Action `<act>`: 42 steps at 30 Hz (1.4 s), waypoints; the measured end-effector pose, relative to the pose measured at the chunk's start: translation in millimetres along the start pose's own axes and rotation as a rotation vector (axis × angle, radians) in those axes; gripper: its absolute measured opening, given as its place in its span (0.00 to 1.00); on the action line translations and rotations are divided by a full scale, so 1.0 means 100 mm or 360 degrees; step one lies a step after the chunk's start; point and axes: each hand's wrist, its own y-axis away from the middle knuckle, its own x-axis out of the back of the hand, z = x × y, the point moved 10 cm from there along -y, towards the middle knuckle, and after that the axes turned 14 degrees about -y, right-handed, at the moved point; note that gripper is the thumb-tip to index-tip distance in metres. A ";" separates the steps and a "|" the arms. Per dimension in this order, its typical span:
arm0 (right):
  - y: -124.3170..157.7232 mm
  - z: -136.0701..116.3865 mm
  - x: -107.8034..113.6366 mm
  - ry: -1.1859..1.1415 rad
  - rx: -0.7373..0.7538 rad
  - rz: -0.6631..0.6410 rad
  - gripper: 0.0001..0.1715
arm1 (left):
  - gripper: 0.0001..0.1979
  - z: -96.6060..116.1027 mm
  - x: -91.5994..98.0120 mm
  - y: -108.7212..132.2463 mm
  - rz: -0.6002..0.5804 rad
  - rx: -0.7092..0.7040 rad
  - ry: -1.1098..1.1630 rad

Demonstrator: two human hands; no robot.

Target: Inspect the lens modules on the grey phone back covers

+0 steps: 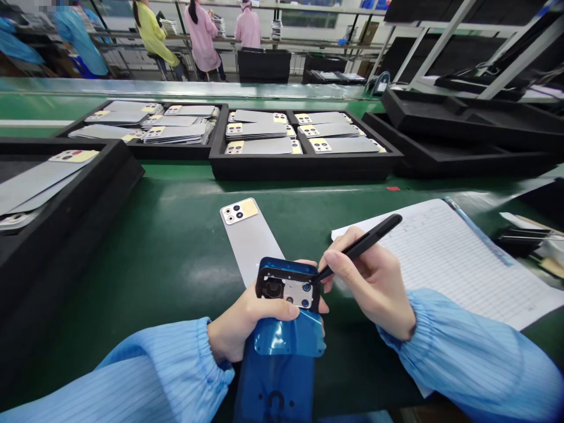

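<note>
My left hand [251,323] grips a phone back cover in blue protective film [277,370], holding it up with its camera end facing me. That end has a black frame around a metal plate and lenses [286,286]. My right hand [370,282] holds a black pen-shaped tool [365,242], and its tip reaches the edge of the camera end. A silver phone back cover [249,241] with a yellow-tabbed camera block lies flat on the green bench mat [145,258], just beyond my left hand. Under my right forearm lies a ruled paper sheet [445,258].
Black foam trays [304,167] hold rows of silver phone back covers beyond the hands, and another tray [66,200] stands at the left. Empty-looking black trays [462,138] sit at the right. Several co-workers stand at a far bench.
</note>
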 end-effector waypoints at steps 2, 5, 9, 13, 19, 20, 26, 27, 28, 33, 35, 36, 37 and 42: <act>0.00 -0.02 0.00 0.0018 0.0029 0.0000 0.08 | 0.21 0.00 0.00 0.00 0.0005 0.0004 0.0011; 0.01 -0.04 0.00 0.0034 0.0060 -0.0003 0.08 | 0.22 0.00 -0.01 0.01 0.0008 0.0006 0.0016; 0.03 -0.07 -0.01 0.0085 0.0104 -0.0004 0.07 | 0.23 -0.02 0.01 0.02 0.0015 0.0038 0.0034; 0.04 -0.08 -0.02 0.0167 0.0152 -0.0016 0.07 | 0.20 -0.04 0.01 0.02 0.0005 0.0052 0.0058; 0.09 -0.11 0.00 0.0369 0.0305 -0.0010 0.03 | 0.14 -0.03 0.00 0.01 0.0003 0.0052 0.0001; 0.11 -0.13 0.00 0.0379 0.0348 -0.0019 0.03 | 0.15 -0.03 0.01 0.01 0.0006 0.0050 -0.0007; 0.18 -0.27 -0.13 0.0256 0.0640 -0.0190 0.11 | 0.24 -0.03 0.00 0.01 -0.0009 0.0036 0.0039; 0.20 -0.29 -0.16 0.0261 0.0689 -0.0223 0.12 | 0.25 -0.03 -0.01 0.01 -0.0020 0.0037 0.0057; 0.21 -0.30 -0.17 0.0269 0.0739 -0.0251 0.12 | 0.26 -0.03 -0.02 0.01 -0.0029 0.0039 0.0071; 0.29 -0.35 -0.20 0.0267 0.0966 -0.0323 0.15 | 0.27 -0.04 -0.01 0.02 -0.0027 0.0046 0.0127; 0.32 -0.39 -0.22 0.0314 0.1059 -0.0353 0.15 | 0.27 -0.04 -0.01 0.02 -0.0037 0.0045 0.0150; 0.34 -0.40 -0.23 0.0342 0.1091 -0.0363 0.14 | 0.27 -0.04 -0.01 0.02 -0.0049 0.0040 0.0163; 0.34 -0.42 -0.24 0.0361 0.1117 -0.0361 0.14 | 0.27 -0.03 -0.02 0.02 -0.0064 0.0032 0.0177; 0.33 -0.50 -0.26 0.0347 0.1119 -0.0342 0.12 | 0.25 -0.03 -0.02 0.02 -0.0076 0.0024 0.0156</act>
